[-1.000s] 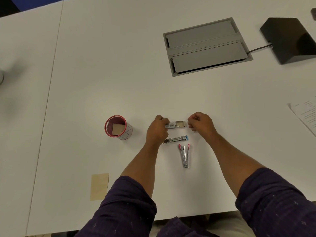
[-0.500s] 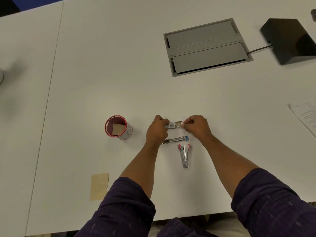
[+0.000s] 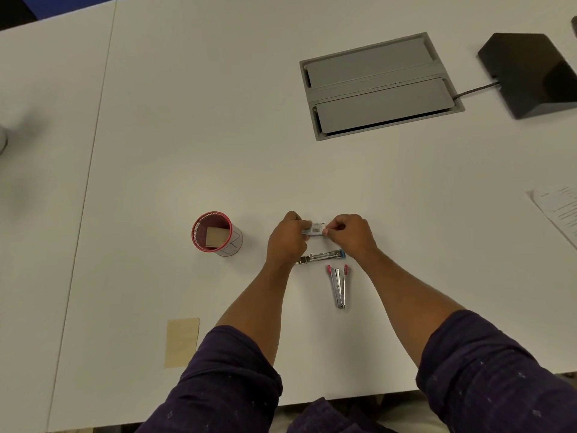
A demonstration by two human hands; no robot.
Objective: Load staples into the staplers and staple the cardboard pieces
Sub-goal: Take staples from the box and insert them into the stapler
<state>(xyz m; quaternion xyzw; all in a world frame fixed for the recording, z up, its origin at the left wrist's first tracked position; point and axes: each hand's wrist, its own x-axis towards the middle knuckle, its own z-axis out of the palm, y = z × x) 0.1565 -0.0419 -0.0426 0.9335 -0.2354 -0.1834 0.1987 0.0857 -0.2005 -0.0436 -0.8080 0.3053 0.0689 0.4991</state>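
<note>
Two hands work the staple box, just beyond the blue-tipped stapler: my left hand pinches its end, my right hand pinches the other. I should slide gently, keeping the box level.

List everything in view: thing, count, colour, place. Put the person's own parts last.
staple box: 1, white and blue, held above the table between both hands
staplers: 2, silver; blue-tipped lying crosswise below the hands, pink-tipped splayed open nearer the person
mesh cup: 1, red, left of the hands
cardboard pieces: 2, tan; one in the cup, one flat near the front edge
cable hatch: 1, grey, far right
black device: 1, cabled, far right corner
printed paper: 1, white, right edge
table: 1, white
left hand: pinches the box
right hand: pinches the box
</note>
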